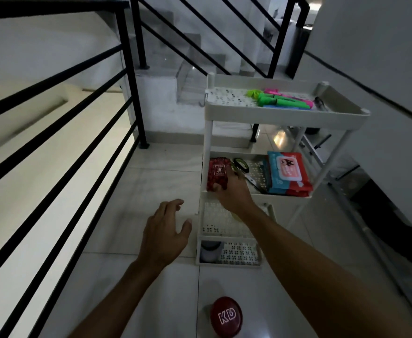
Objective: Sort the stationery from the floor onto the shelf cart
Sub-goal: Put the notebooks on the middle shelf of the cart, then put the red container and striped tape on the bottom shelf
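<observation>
Right hand (pixel 231 191) grips red packet (pixel 218 173) on shelf cart (pixel 280 115); left hand (pixel 166 232) relaxed, empty; red-lidded jar (pixel 226 316) near the forearms remains unsorted.

I see a white plastic shelf cart (pixel 282 115) with perforated, matt trays. Its middle shelf holds a glossy red printed packet (pixel 218 173) and a shiny plastic wipes pack (pixel 289 173). The floor tiles (pixel 166 176) are smooth and reflective. Matt black metal railings (pixel 129 76) stand at left.
</observation>
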The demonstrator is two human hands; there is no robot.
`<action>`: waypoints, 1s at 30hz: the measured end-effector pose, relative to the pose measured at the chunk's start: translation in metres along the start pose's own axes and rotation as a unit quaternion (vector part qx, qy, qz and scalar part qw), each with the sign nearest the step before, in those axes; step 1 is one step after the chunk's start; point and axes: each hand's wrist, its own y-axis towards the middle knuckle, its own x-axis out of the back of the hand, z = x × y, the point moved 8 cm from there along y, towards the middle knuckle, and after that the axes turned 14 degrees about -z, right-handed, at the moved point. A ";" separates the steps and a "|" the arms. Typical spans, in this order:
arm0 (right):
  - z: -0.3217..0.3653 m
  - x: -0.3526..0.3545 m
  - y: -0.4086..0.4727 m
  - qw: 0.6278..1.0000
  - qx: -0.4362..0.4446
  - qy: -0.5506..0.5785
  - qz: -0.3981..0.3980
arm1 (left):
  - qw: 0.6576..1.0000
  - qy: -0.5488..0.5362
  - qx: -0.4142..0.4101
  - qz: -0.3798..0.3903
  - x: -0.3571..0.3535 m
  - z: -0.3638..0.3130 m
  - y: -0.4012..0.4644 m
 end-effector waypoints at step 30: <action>-0.309 0.042 -0.398 0.991 -0.069 -0.112 0.033 | 0.975 0.142 -0.066 0.160 -0.046 0.029 -0.351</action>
